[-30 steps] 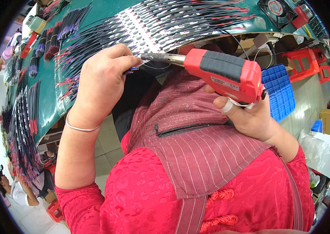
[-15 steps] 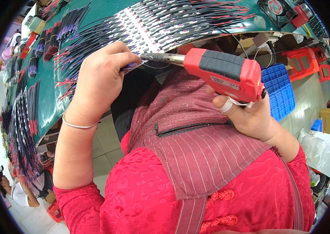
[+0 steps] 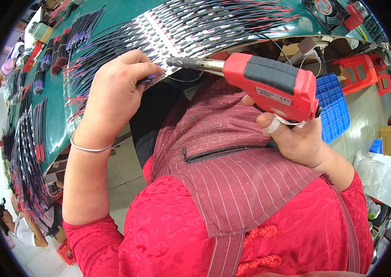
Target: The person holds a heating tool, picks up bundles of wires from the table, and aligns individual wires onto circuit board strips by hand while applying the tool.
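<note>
My right hand (image 3: 297, 141), a white band round its thumb, grips a red-and-black hand tool (image 3: 269, 81) with a long metal nozzle. The dark nozzle tip points left, over the near edge of a row of small white boards (image 3: 156, 34) and just right of my left fingertips. Black wires with red and purple ends run out both sides of the boards. My left hand (image 3: 120, 87) is closed in a pinch at the boards' near left edge, among the wires (image 3: 87, 60). What its fingers hold is hidden.
Wire bundles (image 3: 61, 51) and more wired boards (image 3: 22, 157) lie on the left of the green table (image 3: 126, 11). A fan (image 3: 327, 14) stands at the back right. Blue crates (image 3: 334, 108) and red stools (image 3: 354, 74) are on the right floor. Another person (image 3: 20, 228) is at lower left.
The tool has shifted slightly right and up, so its nozzle tip now stands a little apart from my left fingertips. My left hand has barely moved.
</note>
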Motion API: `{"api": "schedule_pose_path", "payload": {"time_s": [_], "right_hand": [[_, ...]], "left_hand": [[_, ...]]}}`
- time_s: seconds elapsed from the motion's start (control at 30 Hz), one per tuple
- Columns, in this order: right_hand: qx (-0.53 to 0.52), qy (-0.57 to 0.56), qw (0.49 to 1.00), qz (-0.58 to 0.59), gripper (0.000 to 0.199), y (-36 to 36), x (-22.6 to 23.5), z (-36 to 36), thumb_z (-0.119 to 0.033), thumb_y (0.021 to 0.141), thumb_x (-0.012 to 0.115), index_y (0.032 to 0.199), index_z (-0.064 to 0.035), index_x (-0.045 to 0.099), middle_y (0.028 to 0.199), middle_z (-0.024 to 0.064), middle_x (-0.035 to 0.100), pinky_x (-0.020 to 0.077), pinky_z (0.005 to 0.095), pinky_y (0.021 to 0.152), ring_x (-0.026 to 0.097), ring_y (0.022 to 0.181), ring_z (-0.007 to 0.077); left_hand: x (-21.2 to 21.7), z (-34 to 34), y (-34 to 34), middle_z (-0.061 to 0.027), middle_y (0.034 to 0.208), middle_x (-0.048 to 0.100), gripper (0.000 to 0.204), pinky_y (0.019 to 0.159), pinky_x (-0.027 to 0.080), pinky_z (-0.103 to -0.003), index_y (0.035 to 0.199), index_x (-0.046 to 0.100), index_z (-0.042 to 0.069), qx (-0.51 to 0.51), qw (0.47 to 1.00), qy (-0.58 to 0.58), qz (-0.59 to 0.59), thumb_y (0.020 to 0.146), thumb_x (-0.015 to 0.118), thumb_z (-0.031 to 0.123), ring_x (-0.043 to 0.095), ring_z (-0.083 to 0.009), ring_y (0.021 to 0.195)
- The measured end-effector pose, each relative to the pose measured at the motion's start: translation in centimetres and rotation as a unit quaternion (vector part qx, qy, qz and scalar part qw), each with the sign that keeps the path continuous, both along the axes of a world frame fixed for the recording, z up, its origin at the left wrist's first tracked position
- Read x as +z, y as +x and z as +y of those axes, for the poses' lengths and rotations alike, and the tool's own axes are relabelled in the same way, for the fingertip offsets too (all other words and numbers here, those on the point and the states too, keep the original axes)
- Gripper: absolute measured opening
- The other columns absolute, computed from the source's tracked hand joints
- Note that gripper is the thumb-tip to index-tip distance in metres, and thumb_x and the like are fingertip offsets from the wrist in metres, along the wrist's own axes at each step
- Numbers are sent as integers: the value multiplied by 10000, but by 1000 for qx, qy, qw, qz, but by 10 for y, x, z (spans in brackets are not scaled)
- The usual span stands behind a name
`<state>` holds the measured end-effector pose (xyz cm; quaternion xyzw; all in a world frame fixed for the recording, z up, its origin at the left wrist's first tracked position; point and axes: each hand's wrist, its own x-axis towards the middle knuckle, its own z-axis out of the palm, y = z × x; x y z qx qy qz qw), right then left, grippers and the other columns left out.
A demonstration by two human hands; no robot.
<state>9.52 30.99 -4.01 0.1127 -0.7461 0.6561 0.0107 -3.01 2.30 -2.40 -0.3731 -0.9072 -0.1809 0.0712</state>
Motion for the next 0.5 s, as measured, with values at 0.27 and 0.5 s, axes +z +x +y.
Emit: {"api": "schedule_pose_path", "payload": {"time_s": [0.27, 0.5], "right_hand": [[9, -29, 999, 20, 335, -1, -6, -1, 13, 891, 706, 1218, -1, 635, 1104, 83, 707, 531, 270, 841, 654, 963, 121], [9, -48, 999, 4, 327, -1, -6, -5, 19, 897, 695, 1216, 5, 628, 1111, 76, 699, 532, 260, 826, 649, 957, 110]], "left_hand": [[-2, 0, 1, -91, 855, 594, 323, 741, 509, -326, 937, 728, 39, -15, 999, 22, 22, 684, 639, -140, 626, -264, 798], [-3, -6, -8, -88, 850, 588, 299, 734, 496, -317, 933, 722, 30, -22, 998, 51, -34, 707, 631, -144, 619, -256, 800]]}}
